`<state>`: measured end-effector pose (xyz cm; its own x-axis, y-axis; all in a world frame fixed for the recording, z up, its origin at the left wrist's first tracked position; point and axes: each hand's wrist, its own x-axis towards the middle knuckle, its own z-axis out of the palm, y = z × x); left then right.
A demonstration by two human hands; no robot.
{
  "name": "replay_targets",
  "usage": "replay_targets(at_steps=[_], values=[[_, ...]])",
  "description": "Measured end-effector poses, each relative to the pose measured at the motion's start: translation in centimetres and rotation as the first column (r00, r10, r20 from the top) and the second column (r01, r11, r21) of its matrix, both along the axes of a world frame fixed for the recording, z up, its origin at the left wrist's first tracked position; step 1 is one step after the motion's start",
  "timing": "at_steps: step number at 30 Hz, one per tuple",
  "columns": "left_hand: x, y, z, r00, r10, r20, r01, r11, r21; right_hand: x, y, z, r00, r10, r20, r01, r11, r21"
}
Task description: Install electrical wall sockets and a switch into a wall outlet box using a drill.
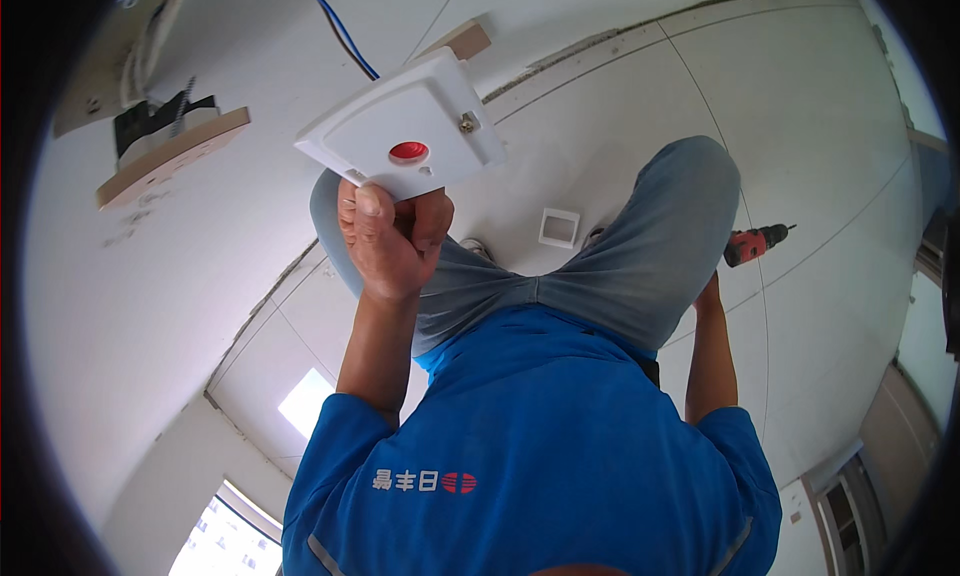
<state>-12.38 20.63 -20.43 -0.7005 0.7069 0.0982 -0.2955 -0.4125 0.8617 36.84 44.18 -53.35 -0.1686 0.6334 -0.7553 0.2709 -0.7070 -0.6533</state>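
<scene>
My left hand [388,241] is closed on the lower edge of a white square wall plate [350,126], thumb in front. The plate has a red round button [408,153] in its middle and a brass-coloured screw [466,124] near one side. Blue and dark wires [345,36] run down to the plate's back edge. Beyond my right knee, my right hand [709,294] is partly hidden by the leg. It holds a red and black cordless drill [757,245] with the bit pointing right; the grip itself is hidden.
A tan socket panel [175,158] hangs from the wall at the left, with a long screw beside its dark back. Another tan plate [466,40] sits on the wall behind the wires. A small white square frame [559,228] lies on the tiled floor [820,106] between my feet.
</scene>
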Motion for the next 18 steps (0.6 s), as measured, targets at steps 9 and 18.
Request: replay_targets(at_steps=[9,18], values=[[-1.6,0.7,-1.4,0.995,-0.052,-0.082,0.056,0.997,0.05,-17.3,2.3,24.8,0.897,-0.162,0.41,-0.359,0.274,0.892],[-1.3,0.2,0.0,0.983,0.034,-0.182,-0.061,0.988,-0.143,-33.2,-8.2,0.8,-0.07,0.624,0.778,-0.984,-0.17,0.049]])
